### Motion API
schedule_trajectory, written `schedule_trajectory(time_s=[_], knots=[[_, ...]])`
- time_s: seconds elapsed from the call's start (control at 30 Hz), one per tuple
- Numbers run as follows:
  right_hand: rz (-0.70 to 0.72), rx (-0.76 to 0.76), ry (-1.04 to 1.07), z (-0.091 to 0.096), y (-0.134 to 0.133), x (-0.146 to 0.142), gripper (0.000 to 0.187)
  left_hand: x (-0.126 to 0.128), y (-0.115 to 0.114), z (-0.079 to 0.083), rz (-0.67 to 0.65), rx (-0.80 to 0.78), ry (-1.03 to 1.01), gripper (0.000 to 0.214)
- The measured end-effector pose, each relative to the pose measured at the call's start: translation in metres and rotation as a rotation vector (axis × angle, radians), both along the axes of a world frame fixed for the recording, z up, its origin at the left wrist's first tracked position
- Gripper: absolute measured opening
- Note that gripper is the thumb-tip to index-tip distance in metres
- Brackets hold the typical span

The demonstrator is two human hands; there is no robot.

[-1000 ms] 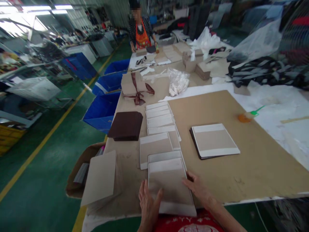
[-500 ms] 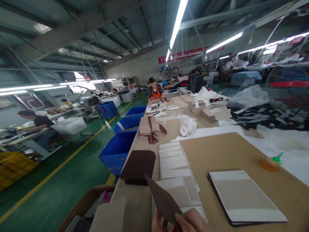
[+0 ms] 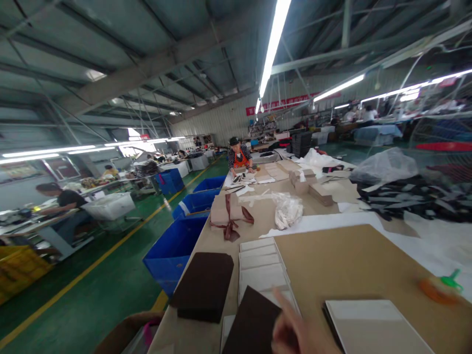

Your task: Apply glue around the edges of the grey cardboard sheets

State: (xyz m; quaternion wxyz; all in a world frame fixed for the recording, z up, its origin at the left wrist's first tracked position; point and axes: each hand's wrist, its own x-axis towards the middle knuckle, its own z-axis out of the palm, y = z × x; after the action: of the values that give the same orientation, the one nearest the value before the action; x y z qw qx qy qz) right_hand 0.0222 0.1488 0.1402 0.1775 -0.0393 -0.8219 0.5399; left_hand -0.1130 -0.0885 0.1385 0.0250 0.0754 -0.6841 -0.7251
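My right hand is at the bottom of the view, a little blurred, its index finger stretched forward. Its other fingers are curled against the right edge of a dark brown panel, which is tilted above a row of overlapping white-edged beige panels. My left hand is out of view. Left of the row lies a stack of dark brown panels with cut corners. To the right of my hand is a stack of beige boards with pale borders.
A bottle with a green nozzle lies at the right. Ahead are a beige bundle tied with brown ribbon and a clear plastic bag. Blue bins line the table's left side. A co-worker works at the far end.
The brown panel has turned from nearly edge-on to show its broad face. My right index finger has stretched out, and my left hand has left the view. The view has tilted upward.
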Motion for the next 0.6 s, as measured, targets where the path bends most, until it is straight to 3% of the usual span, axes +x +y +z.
schedule_trajectory(time_s=[0.1,0.17,0.23,0.33,0.43,0.5,0.6], knots=[[-0.160,0.040,0.051,0.057,0.056,-0.026,0.059,0.009,0.017,-0.005,-0.050,-0.036,-0.041,0.042],[-0.152,0.084,0.143,0.063,0.091,-0.025,0.059,0.019,0.032,-0.016,-0.100,-0.049,-0.088,0.039],[-0.182,0.054,0.095,0.032,0.114,-0.006,0.057,0.030,0.051,-0.032,-0.155,-0.043,-0.143,0.047],[-0.481,-0.138,-0.098,-0.062,0.133,0.048,0.074,0.055,0.083,-0.066,-0.258,-0.016,-0.248,0.041],[-0.558,-0.346,-0.310,-0.144,0.133,0.116,0.075,0.094,0.113,-0.103,-0.400,-0.007,-0.404,0.043],[-0.556,-0.496,-0.403,-0.169,0.124,0.157,0.070,0.122,0.128,-0.125,-0.555,0.015,-0.549,0.046],[-0.529,-0.790,-0.415,-0.181,0.113,0.197,0.059,0.154,0.148,-0.147,-0.863,0.109,-0.742,0.046]])
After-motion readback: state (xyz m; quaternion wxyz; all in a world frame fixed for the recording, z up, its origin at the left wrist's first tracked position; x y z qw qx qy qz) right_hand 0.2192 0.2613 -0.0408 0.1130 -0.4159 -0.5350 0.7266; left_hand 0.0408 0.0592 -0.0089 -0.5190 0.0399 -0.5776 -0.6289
